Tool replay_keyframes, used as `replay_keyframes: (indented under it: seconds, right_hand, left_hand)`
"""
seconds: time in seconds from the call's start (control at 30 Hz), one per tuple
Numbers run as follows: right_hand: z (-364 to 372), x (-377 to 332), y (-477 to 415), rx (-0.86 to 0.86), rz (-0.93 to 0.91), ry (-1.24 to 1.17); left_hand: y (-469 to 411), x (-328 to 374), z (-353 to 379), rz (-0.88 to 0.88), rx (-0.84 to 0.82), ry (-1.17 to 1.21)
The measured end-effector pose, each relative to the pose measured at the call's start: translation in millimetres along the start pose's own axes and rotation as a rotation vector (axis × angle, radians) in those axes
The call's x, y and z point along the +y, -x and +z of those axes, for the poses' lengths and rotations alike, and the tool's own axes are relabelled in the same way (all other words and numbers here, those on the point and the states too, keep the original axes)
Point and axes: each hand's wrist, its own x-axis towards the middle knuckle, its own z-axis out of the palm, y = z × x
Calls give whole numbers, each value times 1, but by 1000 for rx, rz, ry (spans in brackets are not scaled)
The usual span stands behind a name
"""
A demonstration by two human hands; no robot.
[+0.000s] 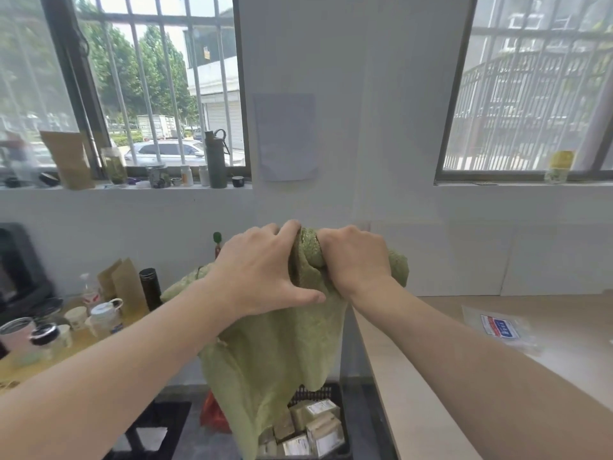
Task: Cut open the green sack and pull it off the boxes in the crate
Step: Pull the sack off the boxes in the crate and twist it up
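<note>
The green woven sack (275,353) hangs limp in the air, held high above the black crate (343,423). My left hand (262,270) and my right hand (355,257) both grip its bunched top edge, side by side. Below, several tan cardboard boxes (315,426) with white labels lie uncovered in the crate. The sack's lower edge drapes in front of the crate's left part and hides it.
A wooden table (431,376) runs along the right with a clear plastic bag (501,327) on it. On the left stands a cluttered table with cups, jars, paper bags and a dark bottle (150,288). A red bag (214,415) lies on the floor beside the crate.
</note>
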Motion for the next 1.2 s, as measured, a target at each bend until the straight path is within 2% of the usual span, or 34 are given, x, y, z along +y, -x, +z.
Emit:
replay_keyframes:
  seconds: [0.1, 0.23, 0.3, 0.47, 0.67, 0.77, 0.93, 1.03, 1.2]
  right_hand:
    - [-7, -1, -1, -35, 22, -20]
    - [-15, -4, 2, -23, 39, -60]
    - [-18, -2, 5, -30, 37, -71]
    - [-21, 5, 12, -77, 19, -111]
    - [-24, 3, 20, -185, -39, 83]
    - [-18, 1, 21, -41, -44, 114]
    - [-2, 9, 14, 291, -59, 127]
    - [-1, 8, 15, 397, -48, 101]
    - [-5, -5, 18, 384, -37, 78]
  left_hand:
    - [-4, 7, 9, -18, 92, -173]
    - [-13, 0, 21, -43, 164, -213]
    - [-16, -5, 26, -4, 179, -187]
    - [-17, -7, 29, -4, 99, -82]
    - [-24, -5, 17, -122, 33, 77]
    - [-25, -7, 12, -184, -9, 327]
    - [-24, -4, -5, -300, -235, 852]
    - [-18, 3, -14, -339, -327, 948]
    - [-8, 0, -17, -354, -413, 998]
